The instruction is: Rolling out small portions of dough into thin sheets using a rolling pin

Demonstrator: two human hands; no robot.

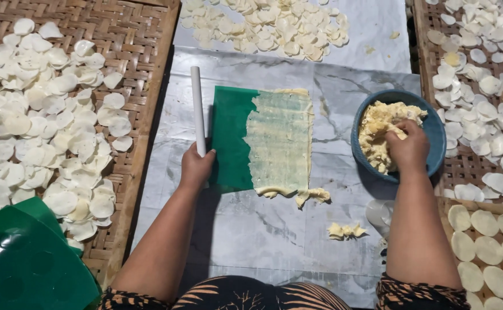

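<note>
My right hand (pixel 409 150) is down in the blue bowl (pixel 438 138), fingers curled into the lump of pale yellow dough (pixel 375 133) and closed on a pinch of it, though the knuckles cover how much I actually have. My left hand (pixel 195 168) is closed around the lower end of the white rolling pin (pixel 197 109), which stands along the left edge of the green plastic sheet (pixel 231 138). On that sheet lies a thin rolled layer of dough (pixel 280 140) covering its right part, with ragged scraps (pixel 312 195) squeezed out at the near edge and a small loose bit (pixel 345 231) lying on the grey marbled mat (pixel 263 229) nearer to me. I judge this to be the gathering step: taking more dough from the bowl while the pin waits. The next move, I think, calls for lifting a modest portion clear without dragging the bowl, and placing it on the bare green part of the sheet. The woven trays, left (pixel 136 34) and right (pixel 429 63), carry white discs (pixel 50 120), but both run off the frame. A green object (pixel 27 264) at lower left is cut off, and a pale translucent thing (pixel 379 213) beside my right forearm is hard to identify.
</note>
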